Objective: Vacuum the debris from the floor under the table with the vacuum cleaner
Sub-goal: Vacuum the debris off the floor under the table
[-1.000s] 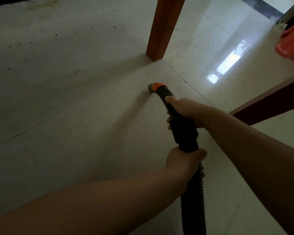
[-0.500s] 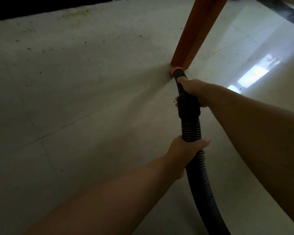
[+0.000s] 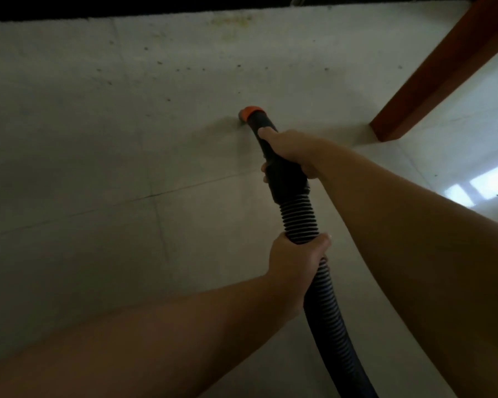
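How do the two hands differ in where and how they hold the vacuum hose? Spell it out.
The right hand grips the smooth black handle section close to the orange nozzle tip; the left hand grips the ribbed hose further back, nearer the person. The right hand lies further out over the floor; the left hand wraps the hose from the left side, thumb across the top. Both curl round the same hose.

I can read no text, label, brand, number or sign anywhere in my view.
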A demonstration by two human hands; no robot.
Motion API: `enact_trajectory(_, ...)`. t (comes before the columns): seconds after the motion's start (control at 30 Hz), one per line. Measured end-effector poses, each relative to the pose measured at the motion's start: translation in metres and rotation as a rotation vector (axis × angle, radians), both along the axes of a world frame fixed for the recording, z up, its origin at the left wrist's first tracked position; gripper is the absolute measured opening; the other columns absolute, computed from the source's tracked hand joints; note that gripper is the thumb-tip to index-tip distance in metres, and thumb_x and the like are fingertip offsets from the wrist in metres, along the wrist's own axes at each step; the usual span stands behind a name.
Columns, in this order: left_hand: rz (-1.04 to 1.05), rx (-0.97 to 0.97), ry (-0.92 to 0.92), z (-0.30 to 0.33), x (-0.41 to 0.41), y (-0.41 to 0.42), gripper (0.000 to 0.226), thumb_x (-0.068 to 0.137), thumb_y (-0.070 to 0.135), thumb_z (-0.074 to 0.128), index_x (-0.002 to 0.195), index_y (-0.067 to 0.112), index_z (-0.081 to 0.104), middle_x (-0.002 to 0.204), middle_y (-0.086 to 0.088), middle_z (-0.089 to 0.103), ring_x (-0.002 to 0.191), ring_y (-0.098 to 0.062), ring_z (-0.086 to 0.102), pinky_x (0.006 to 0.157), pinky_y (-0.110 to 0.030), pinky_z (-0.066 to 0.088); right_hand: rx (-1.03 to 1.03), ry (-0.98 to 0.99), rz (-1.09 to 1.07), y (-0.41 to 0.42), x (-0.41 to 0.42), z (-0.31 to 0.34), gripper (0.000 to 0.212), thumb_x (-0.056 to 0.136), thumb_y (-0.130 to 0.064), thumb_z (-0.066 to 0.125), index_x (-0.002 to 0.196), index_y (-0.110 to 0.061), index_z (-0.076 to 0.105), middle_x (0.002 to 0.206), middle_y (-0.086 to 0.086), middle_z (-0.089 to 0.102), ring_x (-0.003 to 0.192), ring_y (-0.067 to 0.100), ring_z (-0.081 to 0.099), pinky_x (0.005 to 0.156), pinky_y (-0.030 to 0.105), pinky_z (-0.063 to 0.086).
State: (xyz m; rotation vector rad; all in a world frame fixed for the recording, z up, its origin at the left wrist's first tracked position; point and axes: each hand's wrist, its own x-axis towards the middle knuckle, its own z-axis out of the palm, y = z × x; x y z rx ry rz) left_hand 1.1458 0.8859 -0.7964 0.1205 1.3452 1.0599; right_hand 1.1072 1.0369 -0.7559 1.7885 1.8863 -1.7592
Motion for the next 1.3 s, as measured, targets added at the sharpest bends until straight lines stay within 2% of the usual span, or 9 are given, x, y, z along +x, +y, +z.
enact_trajectory(0.13,0.069,-0.004,0.004,0.003,-0.024,-0.019,0.028,0.083,0.018,0.068,0.104,0.003,0.060,0.084,-0.010,0.061,0.069,-0.021,0.059,0.071,-0.034,0.055,-0.034,0.017,0.066,-0.022,-0.036,0.001,0.047,0.099,-0.041,0.043,0.123,0.000,0.045,0.077,0.014,0.062,0.052,0.023,0.063,0.051,0.031,0.058)
enact_trajectory(0.4,0.156,-0.045,0.036,0.008,-0.069,-0.057,0.008,0.084,0.012,0.062,0.086,0.007,0.056,0.078,-0.010,0.059,0.068,-0.024,0.056,0.072,-0.036,0.054,-0.123,0.055,0.175,-0.064,-0.093,-0.002,0.051,0.098,-0.046,0.044,0.122,-0.001,0.048,0.074,0.012,0.064,0.049,0.021,0.064,0.047,0.028,0.058)
enact_trajectory(0.47,0.150,-0.041,0.040,0.006,-0.081,-0.056,0.007,0.085,0.012,0.061,0.084,0.008,0.056,0.076,-0.010,0.059,0.066,-0.023,0.057,0.069,-0.034,0.054,-0.096,0.072,0.135,-0.061,-0.102,-0.007,0.051,0.097,-0.047,0.045,0.119,0.000,0.050,0.079,0.014,0.065,0.057,0.025,0.066,0.054,0.032,0.060)
enact_trajectory(0.6,0.050,0.000,-0.027,0.003,-0.098,-0.035,0.008,0.085,0.012,0.064,0.085,0.009,0.056,0.070,-0.005,0.058,0.060,-0.019,0.056,0.060,-0.028,0.052,0.047,0.079,-0.041,-0.028,-0.092,-0.018,0.059,0.097,-0.047,0.043,0.128,0.003,0.046,0.114,0.023,0.064,0.097,0.038,0.066,0.090,0.051,0.055)
enact_trajectory(0.77,-0.105,0.008,-0.065,0.005,-0.100,0.004,0.014,0.085,0.013,0.066,0.080,0.009,0.053,0.067,-0.006,0.055,0.055,-0.017,0.053,0.053,-0.026,0.049,0.121,0.014,-0.249,0.021,-0.060,-0.026,0.062,0.097,-0.049,0.042,0.138,-0.002,0.037,0.124,0.024,0.058,0.108,0.042,0.061,0.096,0.053,0.051)
enact_trajectory(0.93,-0.043,0.011,-0.081,-0.001,-0.115,0.018,0.014,0.084,0.013,0.067,0.085,0.008,0.053,0.070,-0.006,0.055,0.057,-0.018,0.054,0.057,-0.028,0.050,0.115,0.039,-0.228,0.027,-0.083,-0.023,0.062,0.098,-0.049,0.042,0.139,-0.004,0.035,0.122,0.022,0.059,0.107,0.039,0.062,0.095,0.051,0.052)
enact_trajectory(1.03,0.046,0.002,-0.043,-0.002,-0.125,0.004,0.014,0.084,0.013,0.065,0.090,0.007,0.055,0.071,-0.006,0.056,0.057,-0.018,0.055,0.058,-0.028,0.051,0.075,0.080,-0.133,0.008,-0.111,-0.020,0.055,0.098,-0.046,0.043,0.133,-0.003,0.040,0.111,0.020,0.063,0.095,0.034,0.066,0.088,0.047,0.056)
enact_trajectory(1.17,0.220,-0.007,0.025,0.000,-0.128,-0.029,0.011,0.082,0.013,0.065,0.084,0.008,0.055,0.069,-0.005,0.058,0.057,-0.018,0.056,0.060,-0.029,0.053,-0.039,0.096,0.049,-0.036,-0.149,-0.011,0.047,0.098,-0.043,0.045,0.119,-0.001,0.046,0.078,0.014,0.062,0.056,0.024,0.063,0.048,0.030,0.059)
enact_trajectory(1.3,0.314,0.014,0.046,0.000,-0.134,-0.054,0.011,0.082,0.012,0.064,0.081,0.008,0.054,0.068,-0.006,0.057,0.055,-0.017,0.055,0.057,-0.027,0.052,-0.101,0.091,0.205,-0.070,-0.173,-0.008,0.050,0.097,-0.046,0.046,0.121,-0.002,0.047,0.071,0.012,0.064,0.046,0.021,0.064,0.046,0.028,0.056)
